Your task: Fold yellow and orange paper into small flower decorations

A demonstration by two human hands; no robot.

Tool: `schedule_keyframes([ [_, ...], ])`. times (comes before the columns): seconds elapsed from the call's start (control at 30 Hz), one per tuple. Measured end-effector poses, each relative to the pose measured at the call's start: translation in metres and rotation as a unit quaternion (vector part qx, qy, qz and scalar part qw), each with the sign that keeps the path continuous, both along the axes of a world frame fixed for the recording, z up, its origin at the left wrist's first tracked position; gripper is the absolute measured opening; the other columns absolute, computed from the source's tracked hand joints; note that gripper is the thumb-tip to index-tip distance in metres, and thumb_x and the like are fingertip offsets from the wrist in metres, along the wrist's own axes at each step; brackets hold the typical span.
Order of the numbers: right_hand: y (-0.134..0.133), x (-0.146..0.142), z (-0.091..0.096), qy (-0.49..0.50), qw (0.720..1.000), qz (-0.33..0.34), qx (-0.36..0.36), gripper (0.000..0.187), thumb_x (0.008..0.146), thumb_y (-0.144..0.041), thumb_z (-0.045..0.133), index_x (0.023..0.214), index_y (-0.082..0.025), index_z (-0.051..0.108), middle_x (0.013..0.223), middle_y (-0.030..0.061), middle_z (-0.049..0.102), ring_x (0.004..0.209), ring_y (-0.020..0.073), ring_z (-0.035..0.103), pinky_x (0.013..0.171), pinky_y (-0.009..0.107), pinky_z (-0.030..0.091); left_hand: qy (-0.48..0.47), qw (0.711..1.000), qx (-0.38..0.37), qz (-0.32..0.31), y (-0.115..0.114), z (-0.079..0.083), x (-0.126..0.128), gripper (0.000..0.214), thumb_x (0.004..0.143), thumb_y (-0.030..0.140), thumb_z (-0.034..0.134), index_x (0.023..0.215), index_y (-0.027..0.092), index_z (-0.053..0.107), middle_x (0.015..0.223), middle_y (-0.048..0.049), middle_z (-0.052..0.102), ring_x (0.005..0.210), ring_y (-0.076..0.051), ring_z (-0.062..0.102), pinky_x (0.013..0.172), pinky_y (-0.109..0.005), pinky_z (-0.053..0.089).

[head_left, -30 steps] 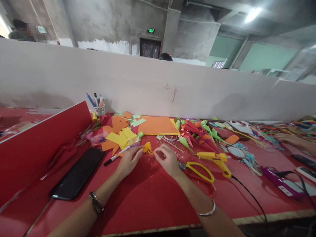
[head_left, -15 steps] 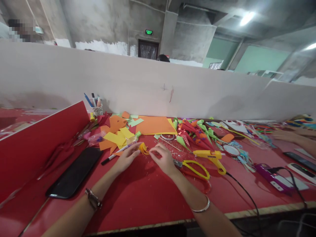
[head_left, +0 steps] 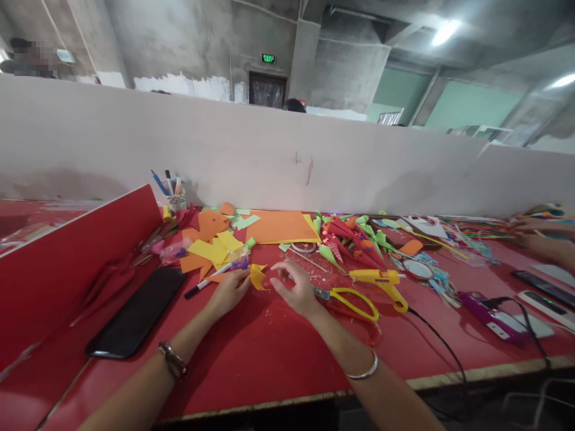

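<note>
White partition (head_left: 224, 149) backs the red tabletop (head_left: 278, 359). Beyond partition: grey concrete wall (head_left: 179, 36), dark doorway (head_left: 266, 90), lit exit sign (head_left: 268, 58), green wall (head_left: 471, 105), ceiling light (head_left: 442, 33). Red divider board (head_left: 76, 257) meets partition's left end.

We have two bare arms. Our left hand (head_left: 229, 291) has a dark band (head_left: 173, 361) with little bumps on its wrist, at 7 o'clock. Our right hand (head_left: 294, 291) has a thin, shiny silver bangle (head_left: 365, 371) on its wrist, at 5 o'clock.

Craft workshop, probably a shared hall, red table (head_left: 269, 359) lying under paper scraps (head_left: 211, 245), glue gun (head_left: 380, 281), scissors (head_left: 350, 302), white divider (head_left: 269, 155) running between stations, bare concrete walls (head_left: 179, 42) rising behind
</note>
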State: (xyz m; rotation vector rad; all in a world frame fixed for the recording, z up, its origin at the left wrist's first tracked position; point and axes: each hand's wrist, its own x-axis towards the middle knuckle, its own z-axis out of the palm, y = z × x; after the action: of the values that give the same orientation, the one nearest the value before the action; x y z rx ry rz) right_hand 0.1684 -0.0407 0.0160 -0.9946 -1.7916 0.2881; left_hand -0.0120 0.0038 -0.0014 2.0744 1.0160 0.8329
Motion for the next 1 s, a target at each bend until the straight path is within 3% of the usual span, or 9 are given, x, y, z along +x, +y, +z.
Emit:
schedule_keyframes([
  [0.13,-0.012,0.009,0.021,0.021,1.0,-0.017,-0.004,0.016,0.083,-0.026,0.041,0.079,-0.019,0.055,0.07,0.0006,0.056,0.064,0.0123,0.051,0.061,0.023,0.042,-0.019,1.0,-0.022,0.002,0.0,0.001,0.0,0.036,0.083,0.038,0.037,0.067,0.013,0.059,0.061,-0.0021,0.061,0.06,-0.016,0.055,0.06,-0.025,0.042],
  [0.33,-0.074,0.064,0.05,-0.15,0.979,-0.044,-0.133,0.022,0.083,-0.029,0.043,0.067,-0.019,0.055,0.067,0.0008,0.059,0.062,0.0133,0.053,0.057,0.023,0.039,-0.066,0.996,-0.06,-0.005,0.001,0.003,0.003,0.042,0.081,0.042,0.037,0.064,0.013,0.061,0.062,-0.0051,0.063,0.055,-0.014,0.056,0.059,-0.025,0.045],
  [0.43,-0.111,0.108,0.036,-0.24,0.929,-0.143,-0.242,0.034,0.083,-0.041,0.041,0.059,-0.02,0.052,0.055,-0.0007,0.054,0.051,0.0137,0.05,0.047,0.023,0.034,-0.078,0.994,-0.074,-0.004,0.0,0.004,0.004,0.041,0.08,0.043,0.041,0.062,0.013,0.062,0.061,-0.0049,0.064,0.054,-0.013,0.056,0.059,-0.025,0.045],
  [0.5,-0.127,0.138,0.019,-0.252,0.893,-0.263,-0.265,0.04,0.079,-0.052,0.04,0.056,-0.021,0.048,0.049,-0.0007,0.05,0.046,0.0148,0.048,0.045,0.025,0.034,-0.083,0.993,-0.081,-0.004,0.0,0.004,0.005,0.042,0.079,0.045,0.042,0.061,0.013,0.063,0.06,-0.0045,0.064,0.053,-0.013,0.056,0.058,-0.024,0.045],
  [0.57,-0.133,0.166,0.001,-0.24,0.841,-0.449,-0.186,0.044,0.072,-0.063,0.041,0.063,-0.021,0.047,0.054,0.0023,0.052,0.051,0.0192,0.05,0.047,0.029,0.037,-0.086,0.992,-0.087,-0.006,0.0,0.005,0.005,0.043,0.078,0.047,0.042,0.061,0.013,0.063,0.059,-0.0044,0.064,0.052,-0.013,0.055,0.057,-0.024,0.045],
  [0.63,-0.128,0.186,-0.015,-0.258,0.799,-0.536,-0.087,0.054,0.066,-0.067,0.042,0.081,-0.016,0.05,0.074,0.0119,0.058,0.07,0.028,0.055,0.059,0.036,0.041,-0.088,0.992,-0.092,-0.009,-0.001,0.005,0.005,0.045,0.078,0.048,0.042,0.06,0.013,0.063,0.058,-0.0044,0.064,0.052,-0.013,0.055,0.057,-0.024,0.045],
  [0.73,-0.104,0.204,-0.035,-0.303,0.79,-0.525,-0.092,0.059,0.07,-0.059,0.042,0.103,-0.009,0.046,0.093,0.0201,0.057,0.085,0.0323,0.054,0.068,0.042,0.041,-0.087,0.991,-0.096,-0.014,-0.001,0.006,0.005,0.045,0.077,0.049,0.042,0.059,0.013,0.063,0.057,-0.0045,0.064,0.052,-0.013,0.056,0.058,-0.024,0.046],
  [0.87,-0.074,0.211,-0.052,-0.293,0.815,-0.472,-0.165,0.027,0.077,-0.035,0.038,0.089,-0.013,0.048,0.08,0.0145,0.06,0.076,0.0269,0.057,0.065,0.037,0.042,-0.084,0.991,-0.102,-0.019,-0.001,0.006,0.005,0.046,0.078,0.049,0.041,0.06,0.013,0.062,0.06,-0.0052,0.065,0.051,-0.012,0.055,0.057,-0.024,0.046],
  [1.0,-0.07,0.212,-0.052,-0.256,0.859,-0.404,-0.183,0.021,0.078,-0.031,0.034,0.085,-0.016,0.047,0.078,0.0135,0.061,0.072,0.0252,0.059,0.061,0.034,0.043,-0.082,0.991,-0.103,-0.02,-0.001,0.005,0.006,0.043,0.078,0.048,0.042,0.06,0.013,0.062,0.059,-0.0045,0.064,0.053,-0.013,0.056,0.058,-0.024,0.046],
])
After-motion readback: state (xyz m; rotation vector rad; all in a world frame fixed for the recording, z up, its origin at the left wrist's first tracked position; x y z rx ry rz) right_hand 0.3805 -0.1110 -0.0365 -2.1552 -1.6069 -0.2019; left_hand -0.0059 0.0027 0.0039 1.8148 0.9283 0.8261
